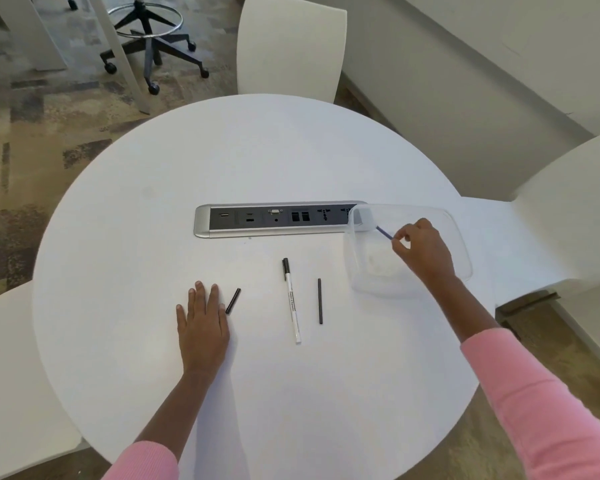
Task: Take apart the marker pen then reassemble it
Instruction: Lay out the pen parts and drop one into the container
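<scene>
- 2 hands in view, both w/ pink sleeves (548, 403) pushed up the forearm.
- Left hand (201, 323) lies flat, palm down on the table (153, 237), fingers spread wide, holding nothing.
- Right hand (423, 251) is over the box (465, 244), thumb and forefinger pinched on 1 thin blue stick (383, 232); the stick angles up-left from the fingertips, its far end inside the box.
- 3 pen parts lie on the table, apart from each other:
- 1 cap (233, 301), short, black, just beside the left hand's little finger; touching or not, can't tell.
- 1 barrel (292, 301), white w/ black tip end pointing away from the person, in the middle. Print on it too small to read.
- 1 black rod (320, 301), thin, right of the barrel, roughly parallel to it.
- 1 clear box, rectangular, at the table's right; it overlaps the right end of the socket strip (274, 220), so the last socket shows only through the plastic.
- 1 socket strip set in the table centre; port types hard to make out.
- 3 white chairs (291, 46) around the table, 2 cut off by the edges; 1 stool base (153, 39) top-left, seat out of view.
</scene>
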The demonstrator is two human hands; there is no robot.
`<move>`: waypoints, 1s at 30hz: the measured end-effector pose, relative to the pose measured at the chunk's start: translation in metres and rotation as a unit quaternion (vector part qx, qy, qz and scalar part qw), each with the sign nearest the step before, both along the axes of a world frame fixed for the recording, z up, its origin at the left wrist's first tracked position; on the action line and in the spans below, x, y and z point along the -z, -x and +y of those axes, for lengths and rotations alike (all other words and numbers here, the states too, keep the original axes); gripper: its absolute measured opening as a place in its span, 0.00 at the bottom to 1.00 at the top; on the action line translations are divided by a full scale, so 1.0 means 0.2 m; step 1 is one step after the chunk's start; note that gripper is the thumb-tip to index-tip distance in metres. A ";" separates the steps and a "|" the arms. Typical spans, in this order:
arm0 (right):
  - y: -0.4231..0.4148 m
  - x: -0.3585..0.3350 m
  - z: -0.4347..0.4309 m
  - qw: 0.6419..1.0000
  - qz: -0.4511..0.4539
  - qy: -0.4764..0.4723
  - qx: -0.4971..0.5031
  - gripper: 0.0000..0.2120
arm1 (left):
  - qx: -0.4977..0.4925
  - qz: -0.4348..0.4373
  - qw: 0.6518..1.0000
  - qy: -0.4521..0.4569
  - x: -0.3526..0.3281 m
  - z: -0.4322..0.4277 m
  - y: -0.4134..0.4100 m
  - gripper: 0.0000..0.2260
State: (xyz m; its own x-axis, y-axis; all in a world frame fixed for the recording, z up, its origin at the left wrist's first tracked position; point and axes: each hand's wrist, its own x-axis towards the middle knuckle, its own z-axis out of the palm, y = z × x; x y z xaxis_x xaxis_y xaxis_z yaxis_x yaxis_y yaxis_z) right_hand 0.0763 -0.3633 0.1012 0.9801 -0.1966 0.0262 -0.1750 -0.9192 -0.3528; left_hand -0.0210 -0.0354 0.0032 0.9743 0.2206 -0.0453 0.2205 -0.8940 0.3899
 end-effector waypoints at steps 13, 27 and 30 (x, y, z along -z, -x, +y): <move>-0.15 0.15 -0.11 0.948 0.247 0.172 -0.103 0.12 | -0.016 0.000 1.000 0.010 -0.03 -0.06 -0.01 0.27; -0.12 0.02 -0.08 0.990 0.103 0.070 -0.067 0.08 | -0.005 0.015 1.000 0.014 -0.04 -0.05 0.00 0.29; -0.04 -0.06 -0.03 0.999 0.001 -0.008 -0.031 0.08 | 0.000 0.015 1.000 0.019 -0.03 -0.04 0.00 0.28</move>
State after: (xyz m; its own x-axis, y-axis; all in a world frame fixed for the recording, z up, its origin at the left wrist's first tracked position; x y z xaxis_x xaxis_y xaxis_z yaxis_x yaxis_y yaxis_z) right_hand 0.0845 -0.3693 0.1124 0.9906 -0.1350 0.0218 -0.1177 -0.9227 -0.3670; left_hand -0.0214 -0.0439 0.0095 0.9725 0.2181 -0.0821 0.2323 -0.8784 0.4178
